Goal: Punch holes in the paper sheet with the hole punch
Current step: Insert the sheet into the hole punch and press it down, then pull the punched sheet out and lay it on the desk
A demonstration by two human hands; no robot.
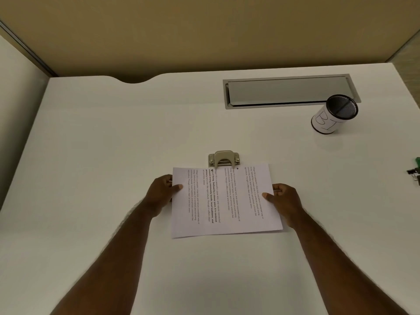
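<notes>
Both hands, left hand (162, 192) and right hand (285, 201), grip the paper sheet (225, 201); mesh cup (334, 114) contents unclear.

White paper sheet (225, 201) printed with rows of black text, some bold, beige and silver metal hole punch (223, 158), white counter (113, 144), black mesh pen cup (334, 114) wrapped in white paper with black handwritten letters, grey metal cable hatch (288, 90) at the counter's far edge.

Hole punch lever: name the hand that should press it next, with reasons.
Marginal call: probably right. Both the left hand and right hand pinch the paper sheet at its sides, about equally far from the hole punch; either could let go.
</notes>
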